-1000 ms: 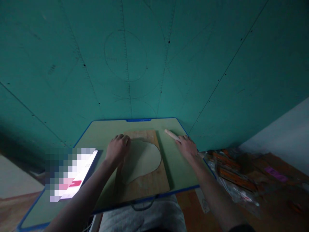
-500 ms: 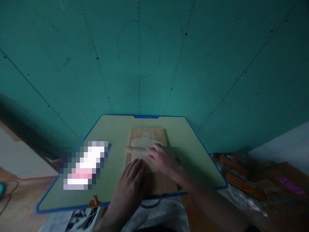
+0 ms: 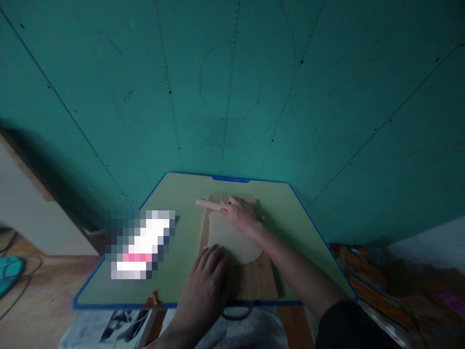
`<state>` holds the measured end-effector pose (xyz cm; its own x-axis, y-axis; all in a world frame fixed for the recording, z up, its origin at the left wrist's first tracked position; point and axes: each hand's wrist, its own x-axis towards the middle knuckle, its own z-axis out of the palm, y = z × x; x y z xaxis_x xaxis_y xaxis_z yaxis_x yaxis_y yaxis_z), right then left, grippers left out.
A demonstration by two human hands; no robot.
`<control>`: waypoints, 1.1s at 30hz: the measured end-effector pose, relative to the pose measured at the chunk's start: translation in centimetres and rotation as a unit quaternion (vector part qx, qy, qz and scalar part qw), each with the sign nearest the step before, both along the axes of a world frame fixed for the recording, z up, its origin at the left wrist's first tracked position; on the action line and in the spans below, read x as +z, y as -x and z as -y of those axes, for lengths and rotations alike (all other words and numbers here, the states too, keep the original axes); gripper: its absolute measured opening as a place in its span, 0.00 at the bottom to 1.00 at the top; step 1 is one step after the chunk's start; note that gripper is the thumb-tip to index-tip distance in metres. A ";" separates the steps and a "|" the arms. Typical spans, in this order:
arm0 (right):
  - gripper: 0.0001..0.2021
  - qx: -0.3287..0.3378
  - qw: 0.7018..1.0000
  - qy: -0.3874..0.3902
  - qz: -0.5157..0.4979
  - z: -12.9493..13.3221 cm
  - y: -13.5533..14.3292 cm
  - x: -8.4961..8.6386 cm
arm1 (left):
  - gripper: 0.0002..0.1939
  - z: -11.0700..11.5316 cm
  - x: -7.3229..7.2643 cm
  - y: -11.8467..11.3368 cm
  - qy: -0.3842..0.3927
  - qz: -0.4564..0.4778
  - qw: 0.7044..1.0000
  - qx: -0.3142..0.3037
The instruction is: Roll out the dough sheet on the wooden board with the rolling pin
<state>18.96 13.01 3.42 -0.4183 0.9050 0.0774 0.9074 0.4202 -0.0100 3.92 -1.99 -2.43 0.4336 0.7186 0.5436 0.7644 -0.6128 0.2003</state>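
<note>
A flat sheet of dough (image 3: 234, 242) lies on a wooden board (image 3: 256, 281). A thin wooden rolling pin (image 3: 208, 204) crosses the dough's far edge, its left end sticking out past the board. My right hand (image 3: 240, 211) is closed over the pin, which shows again as a small tip on the right. At the near left edge of the dough, my left hand (image 3: 210, 271) holds it down with bent fingers close together. My left thumb is hidden.
Under the board is a pale table (image 3: 181, 232) with a blue rim, against a green wall (image 3: 232, 97). A pixelated bright rectangle (image 3: 145, 242) lies on its left side. A small brown scrap (image 3: 154, 298) sits at the front edge. Orange packages (image 3: 366, 281) are piled at right.
My right hand has pushed the rolling pin away from me, from mid-dough to its far edge, uncovering more of the sheet. My left hand stays by the near edge. The view has shifted left.
</note>
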 end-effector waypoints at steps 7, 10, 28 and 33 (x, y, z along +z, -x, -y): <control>0.14 -0.038 0.999 -0.007 0.024 0.1 -1.1 0.3 | 0.15 -0.1 -0.1 -0.1 -0.008 0.018 1.000 0.007; 0.13 -0.062 0.997 -0.009 0.037 1.6 -3.0 0.7 | 0.15 0.0 -0.2 -0.2 -0.001 0.026 1.000 0.010; 0.05 -0.105 0.982 0.132 0.083 9.9 -14.3 0.4 | 0.17 -0.1 0.1 0.1 -0.028 -0.013 1.000 0.000; 0.09 -0.137 0.971 0.163 0.110 7.5 -13.9 0.7 | 0.23 0.0 0.1 -0.1 -0.042 -0.058 0.997 0.001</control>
